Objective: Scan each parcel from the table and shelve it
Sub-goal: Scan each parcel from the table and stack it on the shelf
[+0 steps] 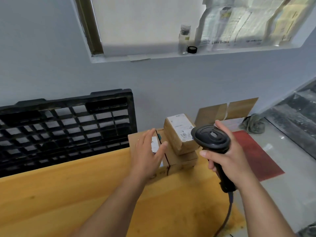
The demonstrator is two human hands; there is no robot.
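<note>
Right hand (227, 156): clenched round the handle of the black barcode scanner (212, 139). Index finger lies across the front of the grip, thumb sits up behind the head.
Scanner long axis: runs 11 to 5 o'clock, head at the 11 end, cable leaving the 5 end. Nose points to about 10 o'clock, at the white label on the top parcel (179, 132) just beside it.

Top parcel: small brown box, label up, long axis roughly 12 to 6. It sits skewed on a stack of brown boxes (181, 159) at the far right corner of the yellow table (68, 194).

Left hand (148, 154): released, fingers straight and spread, pointing to 1 o'clock, palm down over a flat parcel (136, 139) at 9 o'clock of the stack. Contact with it cannot be told.

Surroundings: black plastic pallet (65, 127) leans on the wall at 10 o'clock. Red mat (256, 154) on the floor at 3 o'clock.
</note>
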